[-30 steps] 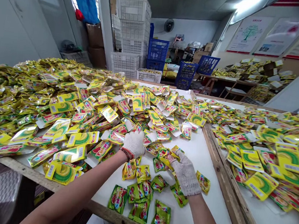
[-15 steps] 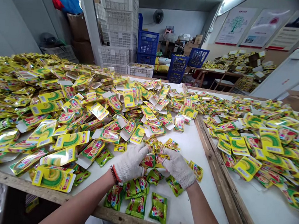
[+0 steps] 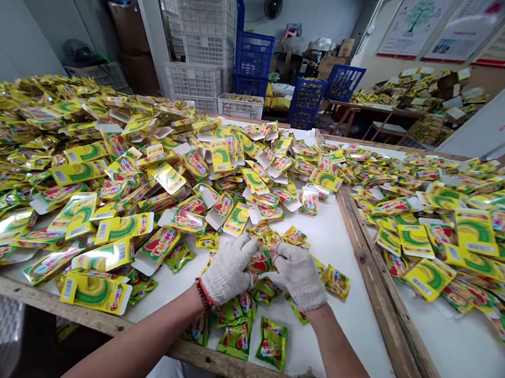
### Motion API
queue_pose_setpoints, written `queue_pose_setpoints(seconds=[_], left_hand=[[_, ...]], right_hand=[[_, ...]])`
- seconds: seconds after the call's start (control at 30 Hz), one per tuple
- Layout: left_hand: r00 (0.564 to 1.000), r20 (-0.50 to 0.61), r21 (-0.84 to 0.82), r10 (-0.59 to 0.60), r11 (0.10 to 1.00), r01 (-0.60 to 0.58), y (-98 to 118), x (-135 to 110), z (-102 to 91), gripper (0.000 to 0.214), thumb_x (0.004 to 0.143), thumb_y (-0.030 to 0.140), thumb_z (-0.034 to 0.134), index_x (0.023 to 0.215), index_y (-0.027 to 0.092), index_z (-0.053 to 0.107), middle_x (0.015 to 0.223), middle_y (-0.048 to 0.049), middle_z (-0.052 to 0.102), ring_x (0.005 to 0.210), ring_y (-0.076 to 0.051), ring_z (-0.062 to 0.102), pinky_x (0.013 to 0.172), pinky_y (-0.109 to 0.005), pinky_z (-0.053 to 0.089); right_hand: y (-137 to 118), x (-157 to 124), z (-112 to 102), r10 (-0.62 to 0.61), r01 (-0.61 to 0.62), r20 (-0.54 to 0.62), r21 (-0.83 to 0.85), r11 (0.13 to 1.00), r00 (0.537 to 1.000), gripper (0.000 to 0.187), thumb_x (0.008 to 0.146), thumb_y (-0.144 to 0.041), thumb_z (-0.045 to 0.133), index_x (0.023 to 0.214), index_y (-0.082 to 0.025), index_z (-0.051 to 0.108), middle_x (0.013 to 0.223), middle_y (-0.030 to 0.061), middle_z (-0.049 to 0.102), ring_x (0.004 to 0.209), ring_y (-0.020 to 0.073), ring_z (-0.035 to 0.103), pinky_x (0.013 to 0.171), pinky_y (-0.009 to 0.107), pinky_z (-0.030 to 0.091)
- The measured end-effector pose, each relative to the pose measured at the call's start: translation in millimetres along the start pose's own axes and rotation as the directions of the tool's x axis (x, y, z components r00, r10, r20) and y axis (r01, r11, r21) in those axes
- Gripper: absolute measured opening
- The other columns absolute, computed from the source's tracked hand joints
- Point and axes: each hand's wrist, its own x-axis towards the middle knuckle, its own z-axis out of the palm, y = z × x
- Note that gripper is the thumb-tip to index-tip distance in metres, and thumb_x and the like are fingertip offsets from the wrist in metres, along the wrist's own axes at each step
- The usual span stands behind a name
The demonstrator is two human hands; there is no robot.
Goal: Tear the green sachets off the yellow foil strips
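Both of my hands wear white knit gloves and meet over a small cluster of green and yellow candy sachets on the white table top. My left hand and my right hand are closed together on a sachet between them, fingers pinching it. More small sachets lie under and just in front of my wrists. A big heap of yellow card packets covers the table to the left and beyond my hands.
A wooden rail divides this table from a second one on the right, strewn with more yellow packets. White crates and blue crates are stacked at the back. The table's wooden front edge is near my arms.
My left hand has drawn back from the heap of packets towards my right hand. Both hands now meet on one sachet, closer to me than before.
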Motion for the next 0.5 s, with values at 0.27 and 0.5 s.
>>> queue_pose_setpoints(seconds=[0.27, 0.5], left_hand=[[0.999, -0.050, -0.097, 0.014, 0.995, -0.019, -1.2, 1.1, -2.3, 0.052, 0.071, 0.024, 0.063, 0.121, 0.020, 0.052, 0.119, -0.0112, 0.053, 0.108, -0.028, 0.050, 0.094, -0.041, 0.042], [0.987, 0.124, -0.559, 0.105, 0.829, -0.018, -5.0, 20.2, -28.1, 0.027, 0.081, 0.038, 0.061, 0.099, 0.018, 0.064, 0.085, -0.0025, 0.064, 0.079, -0.018, 0.058, 0.071, -0.026, 0.047]], right_hand=[[-10.2, -11.9, 0.3, 0.136, -0.303, 0.456, 0.316, 0.899, 0.879, 0.022, 0.081, -0.040, 0.053, 0.077, -0.020, 0.058, 0.041, -0.0037, 0.054, 0.035, 0.0103, 0.042, 0.039, 0.021, 0.027], [-23.4, -12.3, 3.7, 0.072, -0.088, 0.176, 0.085, 0.992, 0.982, 0.038, 0.085, -0.038, 0.051, 0.051, -0.024, 0.042, 0.045, 0.0013, 0.050, 0.046, 0.0133, 0.043, 0.048, 0.028, 0.034]])
